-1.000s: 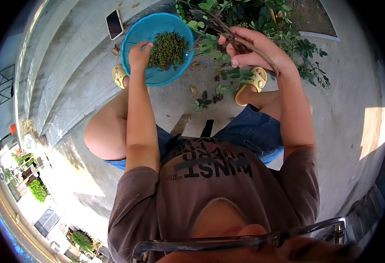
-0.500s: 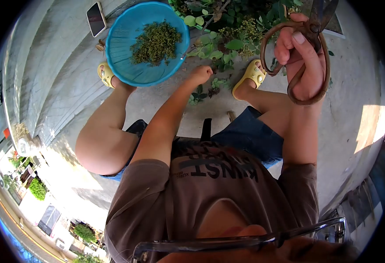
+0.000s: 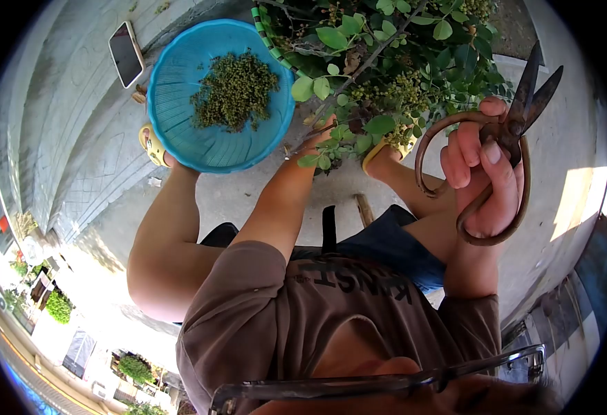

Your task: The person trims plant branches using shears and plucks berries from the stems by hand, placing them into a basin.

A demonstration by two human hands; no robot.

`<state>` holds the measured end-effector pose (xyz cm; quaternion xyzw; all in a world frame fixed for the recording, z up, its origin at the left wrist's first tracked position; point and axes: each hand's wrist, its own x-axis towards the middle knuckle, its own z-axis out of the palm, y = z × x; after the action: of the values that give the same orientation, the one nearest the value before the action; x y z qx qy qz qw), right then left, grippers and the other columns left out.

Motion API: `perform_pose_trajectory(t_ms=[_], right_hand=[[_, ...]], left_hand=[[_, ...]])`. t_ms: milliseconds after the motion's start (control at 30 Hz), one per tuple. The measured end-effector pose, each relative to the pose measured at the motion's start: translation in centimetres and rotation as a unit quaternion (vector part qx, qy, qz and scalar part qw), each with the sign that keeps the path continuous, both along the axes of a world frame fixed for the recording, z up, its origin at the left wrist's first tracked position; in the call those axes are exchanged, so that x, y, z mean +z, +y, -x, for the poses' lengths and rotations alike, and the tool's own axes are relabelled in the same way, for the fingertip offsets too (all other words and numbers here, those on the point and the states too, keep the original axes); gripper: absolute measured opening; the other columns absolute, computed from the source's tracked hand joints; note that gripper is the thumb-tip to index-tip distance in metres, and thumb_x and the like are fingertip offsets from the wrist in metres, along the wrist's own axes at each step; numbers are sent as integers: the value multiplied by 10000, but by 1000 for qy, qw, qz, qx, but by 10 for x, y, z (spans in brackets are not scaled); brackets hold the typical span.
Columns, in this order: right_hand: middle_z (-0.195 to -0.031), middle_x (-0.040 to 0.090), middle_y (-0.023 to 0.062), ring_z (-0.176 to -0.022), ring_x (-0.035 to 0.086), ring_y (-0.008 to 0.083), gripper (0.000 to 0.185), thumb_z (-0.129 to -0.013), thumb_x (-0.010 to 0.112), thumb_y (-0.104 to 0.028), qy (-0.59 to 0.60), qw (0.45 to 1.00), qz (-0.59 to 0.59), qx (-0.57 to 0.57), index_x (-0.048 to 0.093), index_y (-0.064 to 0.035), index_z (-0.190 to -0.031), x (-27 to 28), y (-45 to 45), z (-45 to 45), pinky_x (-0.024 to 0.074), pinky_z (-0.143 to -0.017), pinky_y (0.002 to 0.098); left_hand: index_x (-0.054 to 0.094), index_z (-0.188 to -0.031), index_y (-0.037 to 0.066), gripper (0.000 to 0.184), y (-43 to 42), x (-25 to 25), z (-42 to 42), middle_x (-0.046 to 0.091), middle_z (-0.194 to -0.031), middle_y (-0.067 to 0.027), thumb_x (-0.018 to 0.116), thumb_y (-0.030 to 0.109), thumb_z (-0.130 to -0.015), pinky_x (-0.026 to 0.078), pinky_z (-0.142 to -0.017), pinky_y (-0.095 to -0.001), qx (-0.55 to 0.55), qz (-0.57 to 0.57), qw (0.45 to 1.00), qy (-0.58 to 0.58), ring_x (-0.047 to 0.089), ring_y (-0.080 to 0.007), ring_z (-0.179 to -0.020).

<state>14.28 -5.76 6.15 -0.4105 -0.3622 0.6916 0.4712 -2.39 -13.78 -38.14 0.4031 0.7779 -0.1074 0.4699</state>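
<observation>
My right hand (image 3: 487, 169) is wrapped round the looped handles of a pair of rusty scissors (image 3: 516, 128). Their dark blades point up and stand apart with nothing between them. My left hand (image 3: 323, 136) reaches in below a leafy branch (image 3: 367, 63); leaves and stem cover most of its fingers, so its grip is not visible. Clusters of small green berries (image 3: 404, 93) hang among the leaves near it. Left of that hand, a blue plastic basin (image 3: 172, 104) holds a heap of picked green berry clusters (image 3: 234, 90).
A phone (image 3: 126, 54) lies on the grey concrete beyond the basin's left side. A green-striped rim (image 3: 267, 40) shows beside the heaped foliage. My feet in yellow clogs (image 3: 153, 145) are by the basin and under the leaves. A wooden piece (image 3: 364, 209) shows between my legs.
My left hand has moved from open floor to under the branch leaves. The scissors, still in my right hand, sit lower in view with blades fully visible. The whole view has shifted, showing more foliage.
</observation>
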Motion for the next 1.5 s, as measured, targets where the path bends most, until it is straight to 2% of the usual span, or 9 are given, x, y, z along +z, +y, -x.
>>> perform_pose_trajectory(t_ms=[267, 600, 800, 867, 933, 1000, 1167, 1367, 1500], right_hand=[[-750, 433, 37, -621, 429, 117, 404, -907, 537, -145, 29, 1000, 3, 10, 437, 6, -1267, -10, 2, -3, 344, -542, 247], [-775, 508, 60, -641, 487, 139, 330, -891, 544, -101, 69, 995, -64, -18, 491, 7, -1198, -13, 0, -4, 385, -573, 266], [-761, 527, 61, -628, 511, 146, 352, -852, 599, -89, 80, 992, -84, -43, 485, 34, -1162, -15, 0, -2, 402, -563, 276], [-761, 530, 63, -629, 519, 147, 362, -856, 600, -91, 97, 990, -87, -56, 474, 40, -1168, -11, -2, -3, 407, -550, 273], [-761, 534, 62, -625, 527, 149, 364, -861, 600, -93, 97, 988, -96, -69, 467, 43, -1171, -5, -6, -5, 412, -541, 273], [-755, 530, 60, -623, 527, 147, 359, -870, 599, -114, 88, 988, -101, -81, 465, 36, -1168, -1, -7, -7, 413, -546, 271], [-731, 541, 35, -610, 541, 136, 349, -899, 597, -195, 75, 990, -84, -89, 478, 2, -1161, 8, 3, -15, 427, -547, 269], [-719, 576, 22, -612, 565, 127, 404, -917, 542, -368, 40, 995, -52, -81, 527, -16, -1114, -5, 34, -25, 448, -559, 243], [-693, 577, 29, -590, 537, 130, 386, -936, 521, -385, 69, 997, 16, -22, 522, -29, -1085, -12, 48, -21, 423, -536, 255]], left_hand=[[590, -1067, 36, 218, -10, 34, 24, 616, -896, -59, 592, 183, -905, 498, -673, -284, 190, -111, 959, -179, 581, -155, -746], [600, -1015, 36, 126, -32, 165, 59, 604, -910, -37, 595, 106, -911, 519, -720, -315, 322, -19, 750, -577, 581, -122, -769], [600, -966, 6, 168, -59, 224, 132, 549, -779, -56, 575, 166, -924, 403, -570, -291, 313, -156, 602, -718, 490, -197, -684], [612, -1016, 11, 218, -62, 237, 159, 534, -735, -37, 560, 207, -938, 395, -557, -277, 379, -237, 628, -637, 479, -163, -655], [612, -1086, 17, 241, -54, 261, 175, 514, -694, -9, 535, 203, -954, 390, -542, -254, 422, -277, 734, -455, 469, -114, -621], [644, -1071, 30, 233, -44, 244, 196, 555, -702, -1, 576, 182, -908, 410, -552, -279, 324, -356, 872, -87, 488, -105, -597], [665, -1042, 61, 201, 2, 305, 188, 588, -741, -3, 547, 112, -887, 424, -587, -253, 225, -496, 837, -53, 508, -85, -639], [655, -1023, 45, 166, 75, 396, 107, 541, -759, 32, 552, 82, -898, 407, -636, -205, 98, -576, 792, -175, 481, -52, -693], [669, -981, 63, 149, 119, 448, 49, 584, -821, -39, 580, 75, -862, 449, -657, -265, -42, -619, 762, -185, 537, -135, -710]])
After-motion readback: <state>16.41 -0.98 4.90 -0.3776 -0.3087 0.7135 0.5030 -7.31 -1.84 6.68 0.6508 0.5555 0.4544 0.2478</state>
